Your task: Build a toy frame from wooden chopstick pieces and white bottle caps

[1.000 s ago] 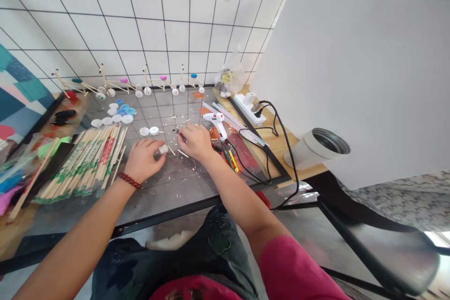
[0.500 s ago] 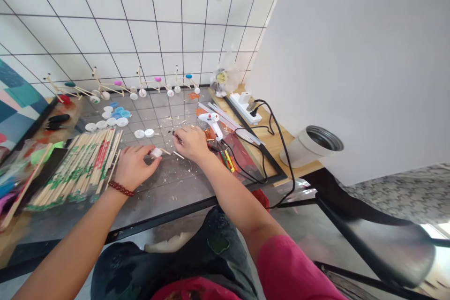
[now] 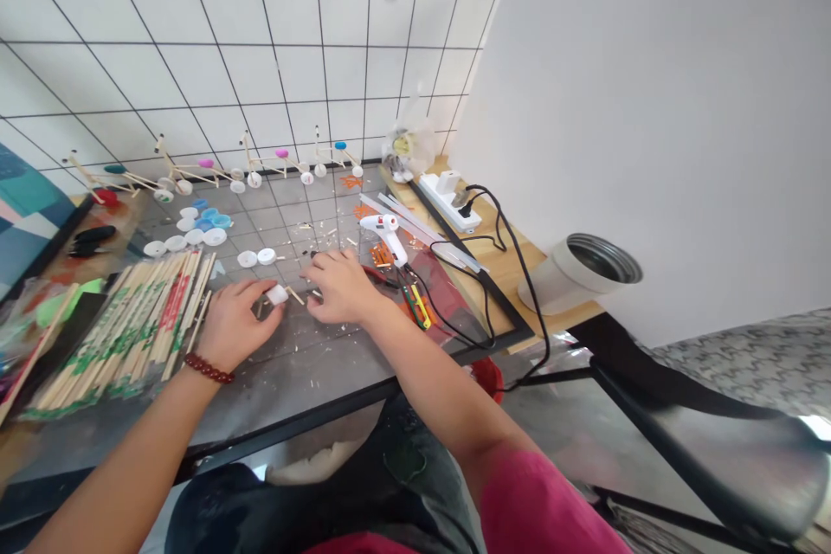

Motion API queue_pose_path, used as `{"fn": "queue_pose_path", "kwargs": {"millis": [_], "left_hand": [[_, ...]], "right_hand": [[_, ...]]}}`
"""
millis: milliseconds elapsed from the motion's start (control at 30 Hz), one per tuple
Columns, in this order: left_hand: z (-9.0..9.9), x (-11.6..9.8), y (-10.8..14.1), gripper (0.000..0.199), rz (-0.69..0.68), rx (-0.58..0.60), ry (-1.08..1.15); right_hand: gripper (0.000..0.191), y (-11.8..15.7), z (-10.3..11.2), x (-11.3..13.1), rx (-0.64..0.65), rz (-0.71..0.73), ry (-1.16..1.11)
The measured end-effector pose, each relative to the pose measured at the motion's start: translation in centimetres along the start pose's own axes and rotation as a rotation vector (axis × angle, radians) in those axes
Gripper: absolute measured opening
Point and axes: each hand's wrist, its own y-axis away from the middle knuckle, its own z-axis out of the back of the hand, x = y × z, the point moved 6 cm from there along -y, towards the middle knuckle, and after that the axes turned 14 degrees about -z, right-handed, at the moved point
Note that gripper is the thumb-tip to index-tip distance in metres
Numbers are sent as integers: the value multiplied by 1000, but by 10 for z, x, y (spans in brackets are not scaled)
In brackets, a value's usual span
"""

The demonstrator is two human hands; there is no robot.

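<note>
My left hand [image 3: 237, 325], with a red bead bracelet at the wrist, pinches a white bottle cap [image 3: 277, 294] between thumb and fingers. A short wooden stick [image 3: 296, 296] shows just right of the cap; whether it is joined to the cap I cannot tell. My right hand [image 3: 341, 287] is low over the table, thumb and fingers apart. A small pale stick piece [image 3: 317, 293] lies between them, and I see no firm grip on it. Behind the hands rest two white caps [image 3: 256, 258], side by side.
Packed chopsticks [image 3: 123, 333] lie at left, with white and blue caps [image 3: 211, 221] behind. Stick models with cap wheels [image 3: 273, 164] line the wall. A white glue gun [image 3: 384, 234], a yellow cutter [image 3: 421, 305], a power strip [image 3: 449, 201] and cables are at right.
My right hand has lowered slightly and its thumb has opened out toward the small stick piece. My left hand still holds the white cap. The view has shifted a little.
</note>
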Motion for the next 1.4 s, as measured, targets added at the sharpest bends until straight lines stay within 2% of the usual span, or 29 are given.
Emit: {"fn": "queue_pose_path", "kwargs": {"millis": [300, 533, 633, 700, 767, 867, 967, 1067, 1133, 1167, 1267, 1333, 1400], "left_hand": [[-1, 1, 2, 40, 18, 16, 30], [9, 6, 3, 47, -23, -6, 105], [20, 22, 8, 45, 71, -86, 125], [26, 34, 12, 35, 169, -143, 86], [28, 40, 15, 27, 228, -148, 60], [28, 44, 16, 23, 233, -111, 38], [36, 48, 16, 21, 221, -130, -34], [40, 56, 18, 21, 285, -149, -12], [39, 59, 20, 19, 387, -218, 138], [38, 60, 22, 18, 442, -278, 284], [23, 53, 22, 27, 542, -432, 952], [14, 40, 18, 36, 547, -419, 1352], [11, 27, 15, 37, 559, -372, 1616]], "right_hand": [[34, 3, -7, 5, 59, 37, 35], [24, -1, -3, -3, 2, 5, 29], [25, -5, 2, -10, -51, -40, 15], [26, -6, 5, -14, -93, -59, 7], [27, -6, 6, -15, -135, -65, -2], [27, -6, 7, -16, -174, -70, -14], [29, -5, 9, -17, -206, -82, -34], [31, -4, 11, -19, -240, -88, -40], [31, -4, 11, -20, -255, -84, -32], [31, -4, 10, -21, -260, -80, -28], [31, -5, 7, -22, -282, -61, -19], [30, -5, 6, -23, -304, -45, -17], [29, -4, 7, -21, -324, -26, -20]]}}
